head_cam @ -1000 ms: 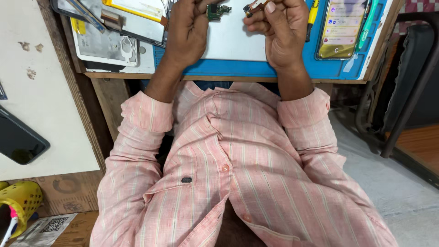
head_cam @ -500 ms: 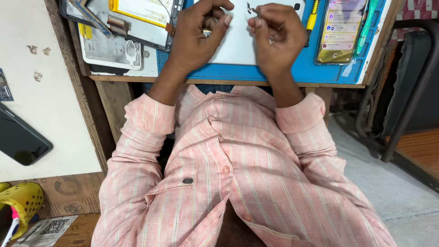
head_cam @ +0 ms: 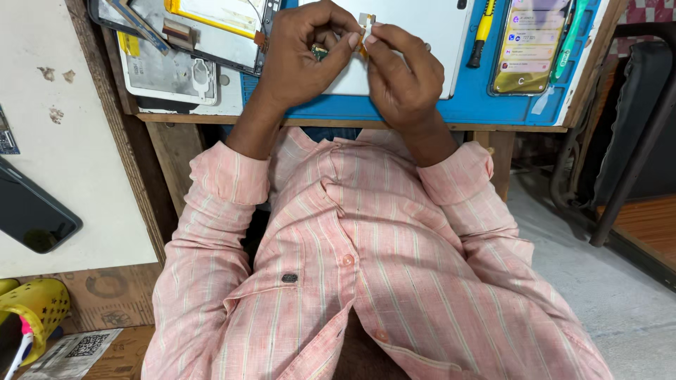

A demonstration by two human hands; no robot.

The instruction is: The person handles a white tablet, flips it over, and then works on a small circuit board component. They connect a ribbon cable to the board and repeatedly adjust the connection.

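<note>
Overhead: blue rubber work mat (head_cam: 422, 112) on wooden bench, upper centre of frame; white rectangular panel (head_cam: 422, 42) lying on it. Left hand (head_cam: 299, 53) and right hand (head_cam: 401, 74) meet above panel, fingertips pinched together on small orange flex strip (head_cam: 364, 32). Tiny green component (head_cam: 319, 51), possibly circuit piece, under left fingers.

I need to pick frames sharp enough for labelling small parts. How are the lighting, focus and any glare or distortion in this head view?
Head view: even, soft daylight, no hard shadows; left hand and right hand are sharp, though the small flex part they pinch is too tiny to read; mild sheen on the lit phone; wide-angle bending at the table edge.
</note>
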